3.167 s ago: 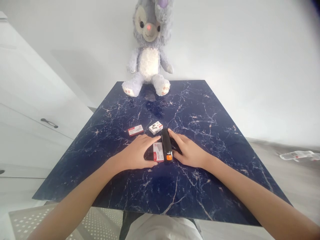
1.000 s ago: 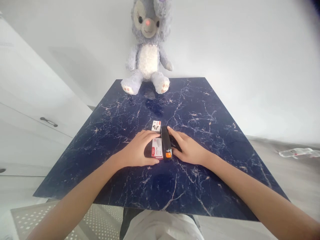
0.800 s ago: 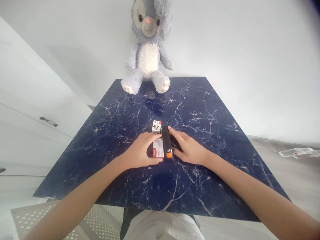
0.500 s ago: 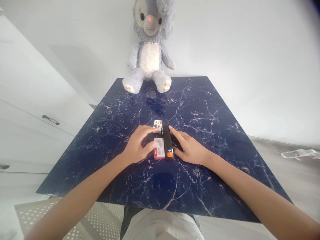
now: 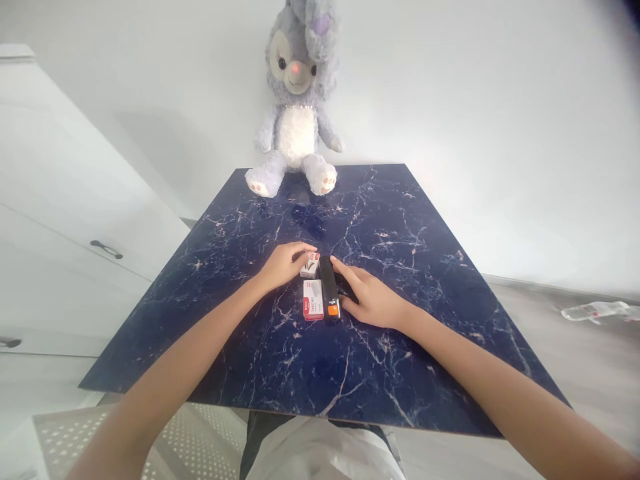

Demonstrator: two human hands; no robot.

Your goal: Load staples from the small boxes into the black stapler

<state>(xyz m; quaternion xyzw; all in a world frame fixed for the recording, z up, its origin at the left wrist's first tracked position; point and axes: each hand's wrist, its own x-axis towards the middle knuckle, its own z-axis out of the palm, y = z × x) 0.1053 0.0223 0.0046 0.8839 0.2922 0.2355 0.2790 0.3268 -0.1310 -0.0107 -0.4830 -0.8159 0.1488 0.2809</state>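
My left hand (image 5: 283,265) has its thumb and fingers closed around the small white-and-red staple box (image 5: 310,267); the thumb's tip is partly hidden. Just nearer to me lies a larger red-and-white box (image 5: 313,299), flat on the table and untouched by that hand. A black stapler (image 5: 329,287) with an orange patch at its near end lies lengthwise along the right side of both boxes. My right hand (image 5: 367,295) grips the stapler from the right, index finger at its far end and thumb towards the near end. Its other fingers are curled and partly hidden.
The dark blue marbled table (image 5: 395,247) carries a grey plush toy (image 5: 297,133) at its far edge, against the wall. A white cabinet (image 5: 65,267) stands at left. Clear plastic packaging (image 5: 600,311) lies on the floor at right.
My left hand has moved from beside both boxes to the smaller one, which now sits slightly turned. My right hand stays at the stapler. The view has tilted up a little.
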